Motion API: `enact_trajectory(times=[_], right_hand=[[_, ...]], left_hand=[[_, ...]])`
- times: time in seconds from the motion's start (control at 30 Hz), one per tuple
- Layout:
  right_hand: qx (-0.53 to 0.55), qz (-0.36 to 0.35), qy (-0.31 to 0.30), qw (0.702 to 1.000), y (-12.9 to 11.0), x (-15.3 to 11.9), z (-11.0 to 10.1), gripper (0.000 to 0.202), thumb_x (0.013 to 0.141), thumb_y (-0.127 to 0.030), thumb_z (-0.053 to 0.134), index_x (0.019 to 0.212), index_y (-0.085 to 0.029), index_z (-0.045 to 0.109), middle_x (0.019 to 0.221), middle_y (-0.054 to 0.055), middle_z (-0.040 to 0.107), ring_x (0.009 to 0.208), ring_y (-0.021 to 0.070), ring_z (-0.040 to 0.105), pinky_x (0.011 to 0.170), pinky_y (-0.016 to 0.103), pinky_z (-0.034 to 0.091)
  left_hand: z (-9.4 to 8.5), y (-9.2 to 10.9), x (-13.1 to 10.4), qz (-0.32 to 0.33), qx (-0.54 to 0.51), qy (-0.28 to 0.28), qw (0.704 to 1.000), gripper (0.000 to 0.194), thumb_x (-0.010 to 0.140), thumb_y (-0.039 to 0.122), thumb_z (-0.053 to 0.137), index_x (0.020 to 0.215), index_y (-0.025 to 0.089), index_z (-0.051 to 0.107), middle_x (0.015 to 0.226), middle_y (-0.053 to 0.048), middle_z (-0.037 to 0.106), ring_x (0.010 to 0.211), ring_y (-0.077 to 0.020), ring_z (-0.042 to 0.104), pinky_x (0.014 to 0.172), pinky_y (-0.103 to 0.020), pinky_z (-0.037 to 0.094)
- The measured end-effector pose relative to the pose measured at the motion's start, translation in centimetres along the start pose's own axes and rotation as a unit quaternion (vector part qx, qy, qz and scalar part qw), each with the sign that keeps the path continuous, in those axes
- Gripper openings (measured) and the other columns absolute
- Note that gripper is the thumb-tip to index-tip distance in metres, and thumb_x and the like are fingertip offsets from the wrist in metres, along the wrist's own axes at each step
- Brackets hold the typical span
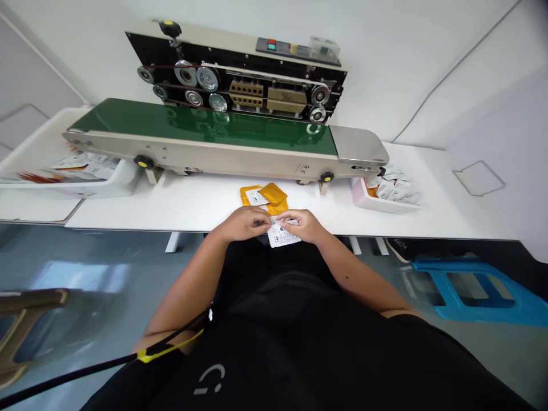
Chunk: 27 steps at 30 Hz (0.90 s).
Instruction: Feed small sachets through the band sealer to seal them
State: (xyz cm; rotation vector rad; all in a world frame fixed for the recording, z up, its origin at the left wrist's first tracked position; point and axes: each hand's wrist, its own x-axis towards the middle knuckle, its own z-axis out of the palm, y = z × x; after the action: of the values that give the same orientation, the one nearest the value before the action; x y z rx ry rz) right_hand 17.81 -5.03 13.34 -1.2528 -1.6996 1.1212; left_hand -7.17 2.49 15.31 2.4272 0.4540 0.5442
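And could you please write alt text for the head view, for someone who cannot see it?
A person's left hand and right hand hold a white printed packet at a white table's near edge, by some orange packets. Beyond stands a machine with a green belt, bins of packets near both ends.

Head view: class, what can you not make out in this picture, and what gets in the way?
All in the head view:
Fine print on the white packet: too small to read, partly covered by the right hand.
Parts of the lower packets: covered by the yellow packet on top.
The small bin's depths: hidden by its wall and contents.
Brown stool: cut off by the left edge.
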Motion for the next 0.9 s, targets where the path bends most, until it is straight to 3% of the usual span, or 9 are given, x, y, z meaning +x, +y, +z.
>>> enact_trajectory(times=[0.3,0.5,0.7,0.9], right_hand=[[0.014,-0.009,0.002,1.000,0.5,0.1,-0.1,0.031,0.088,-0.042,0.074,0.110,-0.022,0.080,0.096,0.005,0.078,0.084,0.0175,0.071,0.074,0.028,0.055],[0.029,-0.002,0.003,1.000,0.9,0.1,-0.2,0.034,0.087,-0.046,0.076,0.109,-0.022,0.080,0.093,0.004,0.077,0.081,0.0171,0.070,0.071,0.028,0.055],[0.044,0.018,0.006,0.999,1.0,0.0,-0.3,0.033,0.087,-0.047,0.076,0.109,-0.023,0.080,0.094,0.003,0.077,0.077,0.0164,0.070,0.069,0.028,0.055],[0.049,0.010,0.038,0.998,1.0,0.2,-0.2,0.028,0.087,-0.044,0.076,0.106,-0.023,0.080,0.099,0.004,0.078,0.088,0.0186,0.072,0.077,0.030,0.056]], left_hand=[[-0.2,-0.1,0.2,0.024,-0.048,-0.014,0.998,0.022,0.100,0.033,0.060,0.095,0.021,0.078,0.087,-0.005,0.076,0.077,-0.0144,0.069,0.071,-0.026,0.052],[0.0,-0.5,0.1,0.028,-0.065,-0.030,0.997,0.029,0.104,0.036,0.055,0.088,0.020,0.073,0.083,-0.005,0.071,0.075,-0.0155,0.065,0.071,-0.028,0.051],[0.2,-0.6,0.2,0.022,-0.033,-0.030,0.999,0.030,0.106,0.035,0.049,0.089,0.019,0.069,0.086,-0.006,0.069,0.077,-0.0157,0.064,0.072,-0.028,0.049],[0.4,-0.2,0.3,-0.008,0.013,-0.017,1.000,0.027,0.106,0.032,0.046,0.097,0.019,0.068,0.095,-0.007,0.070,0.084,-0.0174,0.065,0.076,-0.029,0.050]])
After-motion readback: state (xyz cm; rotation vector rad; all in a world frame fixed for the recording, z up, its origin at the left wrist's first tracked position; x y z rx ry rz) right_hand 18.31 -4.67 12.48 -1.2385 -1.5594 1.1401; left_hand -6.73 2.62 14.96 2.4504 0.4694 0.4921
